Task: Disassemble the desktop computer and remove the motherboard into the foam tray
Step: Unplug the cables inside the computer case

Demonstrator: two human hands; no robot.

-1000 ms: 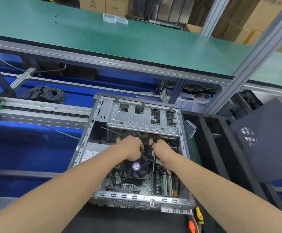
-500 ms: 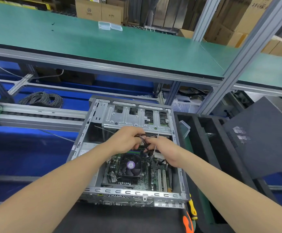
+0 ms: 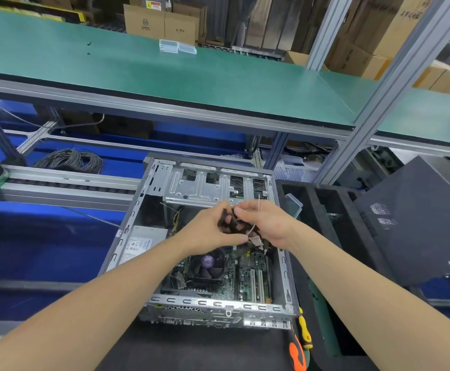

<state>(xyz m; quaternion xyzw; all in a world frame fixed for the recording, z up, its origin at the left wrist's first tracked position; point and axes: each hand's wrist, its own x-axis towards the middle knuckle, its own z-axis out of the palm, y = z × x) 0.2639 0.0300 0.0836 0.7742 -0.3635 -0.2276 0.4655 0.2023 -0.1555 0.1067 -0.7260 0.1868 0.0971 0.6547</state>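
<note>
1. An open desktop computer case (image 3: 148, 226) lies on its side on the dark worktop (image 3: 191, 352), in the centre of the frame.
2. The motherboard (image 3: 245, 279) sits inside the case, in its lower half. A cooler fan (image 3: 207, 263) with a purple centre label is mounted on the board.
3. To the left of the board, inside the case, is the grey power supply (image 3: 143, 245). The metal drive cage (image 3: 213, 186) spans the upper end of the case.
4. Both hands meet above the middle of the case, just below the drive cage.
5. The left hand (image 3: 210, 231) reaches in from the lower left. Its fingers are curled round a bundle of dark cables (image 3: 231, 223), with the thumb pressed against the bundle's lower side.
6. The right hand (image 3: 272, 223) comes from the lower right. Its fingers pinch the same bundle at its upper right, where a thin white strip (image 3: 258, 202) sticks up.
7. The bundle is raised above the board, and its lower end runs down toward the case's right side.
8. The black foam tray (image 3: 325, 186) stands just to the right of the case, with a small clear plastic box (image 3: 293, 206) in its nearest compartment.
9. A dark grey side panel (image 3: 419, 223) leans at the right of the frame, beyond the tray.
10. Two screwdrivers lie at the lower right beside the case corner, one with an orange handle (image 3: 297, 354) and one with a yellow and black handle (image 3: 305, 328).
11. A coil of grey cable (image 3: 71, 160) lies at the left, below the green shelf (image 3: 164, 70).
</note>
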